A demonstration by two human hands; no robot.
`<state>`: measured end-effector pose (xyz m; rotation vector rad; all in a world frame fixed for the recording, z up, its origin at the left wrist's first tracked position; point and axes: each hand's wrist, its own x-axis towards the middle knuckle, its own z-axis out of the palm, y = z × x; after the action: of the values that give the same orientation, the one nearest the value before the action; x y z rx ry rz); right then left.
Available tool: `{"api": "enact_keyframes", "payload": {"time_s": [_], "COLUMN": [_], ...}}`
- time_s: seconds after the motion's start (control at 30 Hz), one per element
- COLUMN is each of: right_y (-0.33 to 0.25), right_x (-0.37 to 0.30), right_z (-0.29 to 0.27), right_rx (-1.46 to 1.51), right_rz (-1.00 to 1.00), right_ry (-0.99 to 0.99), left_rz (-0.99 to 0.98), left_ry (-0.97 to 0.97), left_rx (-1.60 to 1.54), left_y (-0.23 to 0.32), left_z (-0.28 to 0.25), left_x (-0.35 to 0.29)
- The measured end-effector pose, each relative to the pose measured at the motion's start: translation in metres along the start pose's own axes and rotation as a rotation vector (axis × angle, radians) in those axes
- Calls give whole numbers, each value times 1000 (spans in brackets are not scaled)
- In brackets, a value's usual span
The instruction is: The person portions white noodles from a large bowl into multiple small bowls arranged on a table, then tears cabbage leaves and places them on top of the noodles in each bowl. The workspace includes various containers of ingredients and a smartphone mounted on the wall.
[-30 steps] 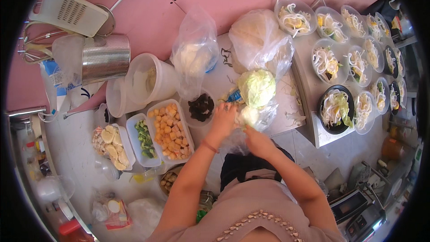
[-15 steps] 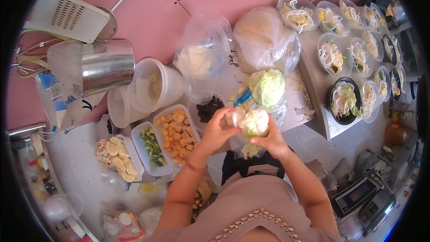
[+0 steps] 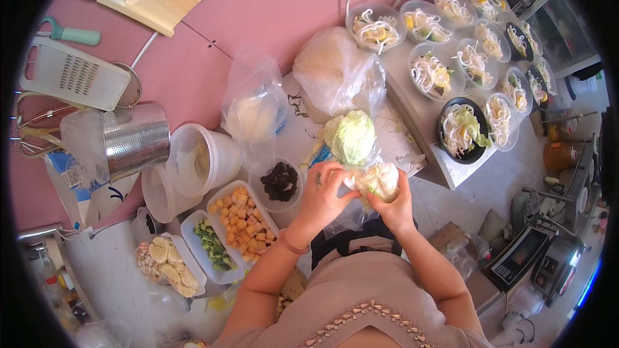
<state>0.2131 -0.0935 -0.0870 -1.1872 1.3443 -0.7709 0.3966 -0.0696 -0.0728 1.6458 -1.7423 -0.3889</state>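
Close in front of my body, a pale whitish lettuce head [image 3: 379, 182] with traces of green is held between both hands. My right hand [image 3: 397, 211] is wrapped round its right side, the thumb in front. On the left side my left hand [image 3: 322, 192] is closed, its fingertips pinched at the lettuce's edge; whether a leaf is between them is hidden. Just beyond them sits a rounder, greener lettuce head [image 3: 353, 138] near clear plastic film. To the left of my left hand stands a clear bowl of dark, black pieces [image 3: 279, 185].
Tubs of orange cubes [image 3: 240, 222], chopped greens [image 3: 215, 248] and pale slices [image 3: 174, 270] stand at left, near white buckets [image 3: 218, 154] and a perforated steel pot [image 3: 137, 138]. Plastic bags [image 3: 338, 74] lie beyond. Several bowls of noodles [image 3: 438, 71] fill the right-hand counter.
The view has shifted, with the counter's bowls now further left in the picture. The held lettuce has been turned, and the leaf hanging below it no longer shows. Both hands stay on it.
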Motion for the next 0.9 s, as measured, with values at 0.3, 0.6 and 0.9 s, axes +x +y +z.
{"api": "enact_keyframes", "payload": {"time_s": [0.3,0.6,0.9], "right_y": [-1,-1,7], "right_x": [31,46,57], "right_z": [-52,-69,-70], "right_rx": [235,317,212], "right_rz": [37,-12,-90], "right_ry": [59,129,211], "left_rz": [56,106,25], "left_ry": [-186,-105,-282], "left_rx": [-106,-24,-122], "left_y": [24,43,34], "left_z": [36,68,80], "left_x": [34,67,83]}}
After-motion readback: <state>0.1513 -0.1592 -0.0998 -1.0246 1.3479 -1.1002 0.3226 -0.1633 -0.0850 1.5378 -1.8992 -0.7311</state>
